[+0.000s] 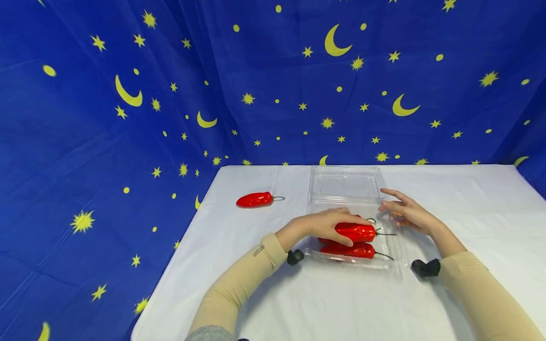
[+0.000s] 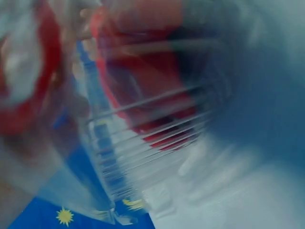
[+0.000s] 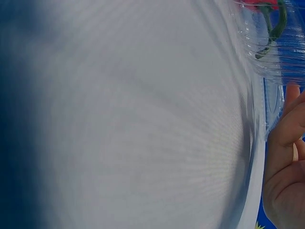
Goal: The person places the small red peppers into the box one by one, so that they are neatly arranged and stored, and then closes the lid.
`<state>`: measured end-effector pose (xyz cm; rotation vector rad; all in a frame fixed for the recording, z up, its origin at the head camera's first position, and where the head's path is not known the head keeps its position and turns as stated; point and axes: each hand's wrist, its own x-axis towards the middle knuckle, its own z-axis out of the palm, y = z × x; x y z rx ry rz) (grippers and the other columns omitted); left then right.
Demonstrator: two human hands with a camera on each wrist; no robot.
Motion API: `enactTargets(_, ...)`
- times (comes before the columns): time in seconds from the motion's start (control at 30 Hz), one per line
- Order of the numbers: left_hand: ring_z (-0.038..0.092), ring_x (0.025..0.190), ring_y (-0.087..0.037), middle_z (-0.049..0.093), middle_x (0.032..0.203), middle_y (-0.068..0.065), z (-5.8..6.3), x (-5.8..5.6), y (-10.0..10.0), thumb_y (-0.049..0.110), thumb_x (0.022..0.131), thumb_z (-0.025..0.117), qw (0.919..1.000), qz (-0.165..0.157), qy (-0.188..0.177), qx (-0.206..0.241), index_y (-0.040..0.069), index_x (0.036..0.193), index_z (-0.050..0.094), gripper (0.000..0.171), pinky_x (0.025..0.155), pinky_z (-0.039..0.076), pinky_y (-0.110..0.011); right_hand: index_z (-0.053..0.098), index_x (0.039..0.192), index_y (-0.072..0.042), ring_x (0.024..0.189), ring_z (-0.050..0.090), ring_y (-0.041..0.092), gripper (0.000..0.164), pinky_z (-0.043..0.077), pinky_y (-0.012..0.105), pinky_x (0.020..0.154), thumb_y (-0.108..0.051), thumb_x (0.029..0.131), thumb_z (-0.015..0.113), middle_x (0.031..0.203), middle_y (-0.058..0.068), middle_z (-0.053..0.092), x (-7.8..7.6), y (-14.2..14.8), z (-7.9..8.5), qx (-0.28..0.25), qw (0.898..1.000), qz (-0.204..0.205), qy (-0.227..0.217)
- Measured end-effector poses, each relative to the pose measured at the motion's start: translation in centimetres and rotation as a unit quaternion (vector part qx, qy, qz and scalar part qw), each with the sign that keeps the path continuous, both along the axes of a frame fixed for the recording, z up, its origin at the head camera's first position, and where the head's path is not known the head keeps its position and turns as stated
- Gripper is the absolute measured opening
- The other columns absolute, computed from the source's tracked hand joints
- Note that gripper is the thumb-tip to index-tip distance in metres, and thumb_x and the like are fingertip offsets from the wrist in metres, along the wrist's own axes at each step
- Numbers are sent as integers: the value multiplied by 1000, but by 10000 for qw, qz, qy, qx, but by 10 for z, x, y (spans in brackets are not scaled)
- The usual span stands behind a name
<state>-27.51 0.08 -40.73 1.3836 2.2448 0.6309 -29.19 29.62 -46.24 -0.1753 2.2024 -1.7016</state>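
Note:
In the head view, a clear plastic hinged box [image 1: 350,263] lies with its lid [image 1: 347,182] folded back, away from me. Several glossy red peppers with thin stems lie in the near half, side by side and partly hidden. My left hand [image 1: 330,223] reaches over them and grips one red pepper [image 1: 358,232] between thumb and fingers. Nearer me lies another red pepper [image 1: 351,250]. My right hand [image 1: 407,212] hovers at the box's right side, fingers loosely extended and holding nothing; whether a fingertip touches the rim I cannot tell. The left wrist view is blurred.
A single red pepper [image 1: 255,200] lies on the white tablecloth [image 1: 273,293], left of the box. Blue curtains [image 1: 273,85] with yellow moons and stars hang behind and to the left of the table.

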Motion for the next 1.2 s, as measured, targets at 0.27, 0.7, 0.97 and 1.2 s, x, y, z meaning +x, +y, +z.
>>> enactTargets(0.27, 40, 110, -6, 45, 126, 3, -10, 0, 2, 37, 86, 68, 9992, 80, 172, -363, 32, 145, 39, 66, 88, 36, -19, 15, 152, -14, 65, 49, 10, 71, 47, 24, 55, -32, 96, 56, 109, 6, 63, -1, 1, -1, -61, 10000, 1, 18)
enactTargets(0.7, 39, 113, -6, 44, 129, 3, -14, 3, 1, 36, 86, 68, 9972, 177, 377, -628, 33, 145, 38, 66, 91, 36, -21, 15, 151, -15, 64, 49, 10, 70, 48, 24, 55, -31, 97, 55, 107, 5, 63, -1, 0, -1, -176, 9998, 19, 6)
enactTargets(0.97, 39, 111, -6, 44, 126, 2, -10, 3, 0, 35, 86, 69, 9972, 109, 575, -462, 31, 145, 39, 66, 90, 34, -18, 15, 151, -15, 65, 50, 9, 70, 48, 24, 55, -31, 96, 56, 107, 5, 63, -2, 0, -1, -177, 9998, 22, -8)
enactTargets(1.2, 42, 111, -10, 48, 124, -2, 13, -2, -7, 35, 86, 69, 9976, 86, 688, -18, 30, 146, 38, 68, 89, 34, -18, 15, 151, -14, 64, 49, 10, 71, 47, 24, 54, -31, 96, 56, 107, 6, 62, -2, 0, -1, -138, 9999, -22, -22)
